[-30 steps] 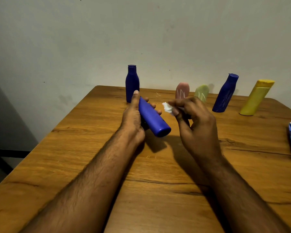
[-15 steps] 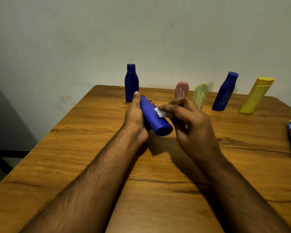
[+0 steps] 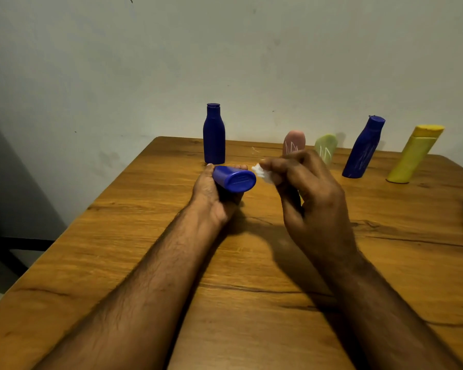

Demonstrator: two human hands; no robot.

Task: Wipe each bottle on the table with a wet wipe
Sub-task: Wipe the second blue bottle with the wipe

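Blue bottle (image 3: 233, 178) held lying on its side in the left hand's (image 3: 211, 190) curled grip, flat end toward the camera, above the middle of the wooden desk (image 3: 150, 236). White wet wipe (image 3: 262, 174) pinched in the right hand's (image 3: 308, 193) grip just beside it, not touching. Along the desk's far edge: blue bottle upright (image 3: 213, 134), pink bottle (image 3: 294, 141), green bottle (image 3: 325, 148), second blue bottle (image 3: 364, 148), yellow bottle (image 3: 414, 154); pale scribbles only, no readable writing.

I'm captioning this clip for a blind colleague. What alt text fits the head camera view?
Left hand grips a blue bottle sideways over a wooden table; right hand pinches a white wet wipe beside it. Five more bottles stand near the wall.
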